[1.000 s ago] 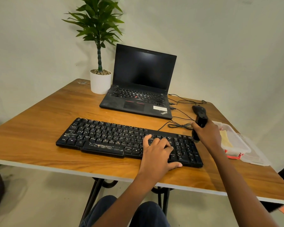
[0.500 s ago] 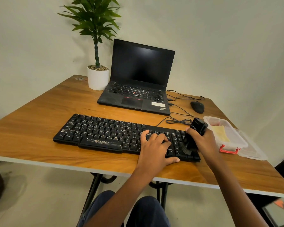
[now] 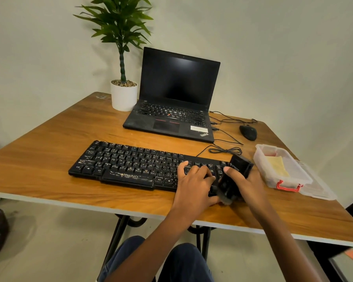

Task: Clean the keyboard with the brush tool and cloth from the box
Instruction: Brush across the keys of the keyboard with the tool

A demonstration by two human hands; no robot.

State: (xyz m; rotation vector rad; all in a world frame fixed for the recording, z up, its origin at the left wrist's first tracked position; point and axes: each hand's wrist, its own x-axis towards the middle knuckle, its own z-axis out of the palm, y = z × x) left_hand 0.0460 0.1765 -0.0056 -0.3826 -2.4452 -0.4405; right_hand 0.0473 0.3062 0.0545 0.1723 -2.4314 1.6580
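A black keyboard lies on the wooden table in front of me. My left hand rests flat on its right part, fingers spread over the keys. My right hand grips a black brush tool tilted down, its bristles blurred at the keyboard's front right corner. The clear plastic box with red clips stands to the right, with a yellow cloth inside.
An open black laptop sits behind the keyboard, a potted plant to its left. A black mouse and loose cables lie at the back right. The box's lid lies beside the box.
My right hand brought the brush tool down from above the keyboard's right end to its front right corner. My left hand stayed on the keys. The camera shifted a little.
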